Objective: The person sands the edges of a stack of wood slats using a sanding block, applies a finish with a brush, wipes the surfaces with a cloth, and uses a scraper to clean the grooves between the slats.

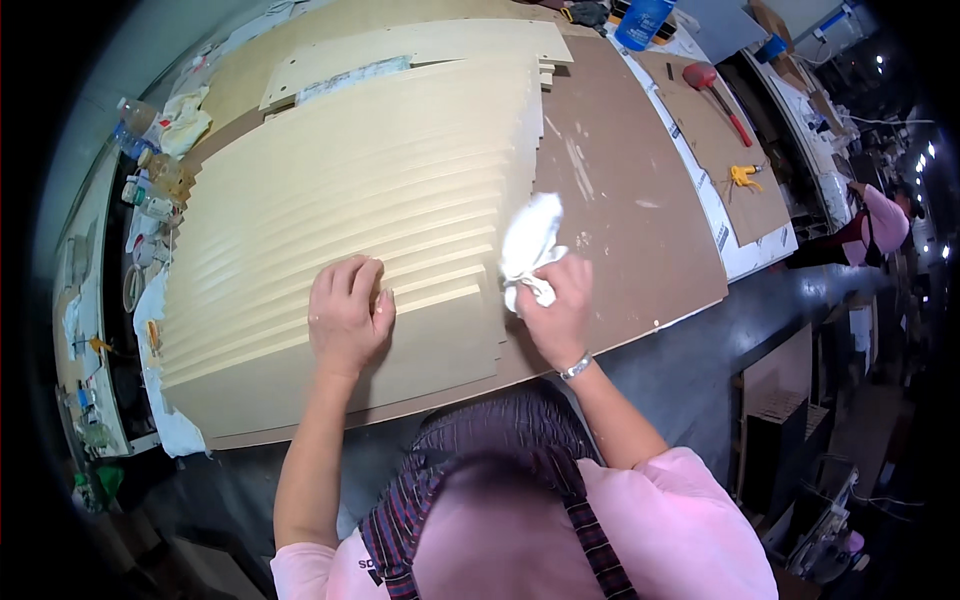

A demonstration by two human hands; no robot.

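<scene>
A fanned stack of pale cream boards lies across the worktable, their long edges overlapping like steps. My left hand rests at the near edges, its fingers bent together over a board and the thumb on its near side. Beyond the stack's right end, my right hand is closed on a bunched white cloth. The cloth's upper part is blurred and fans out above the fingers, close to the boards' ends. A metal band circles my right wrist.
Brown sheeting covers the table's right side. A red mallet and a yellow air gun lie on a board farther right. Bottles line the left edge; a blue container stands at the back. Another person is far right.
</scene>
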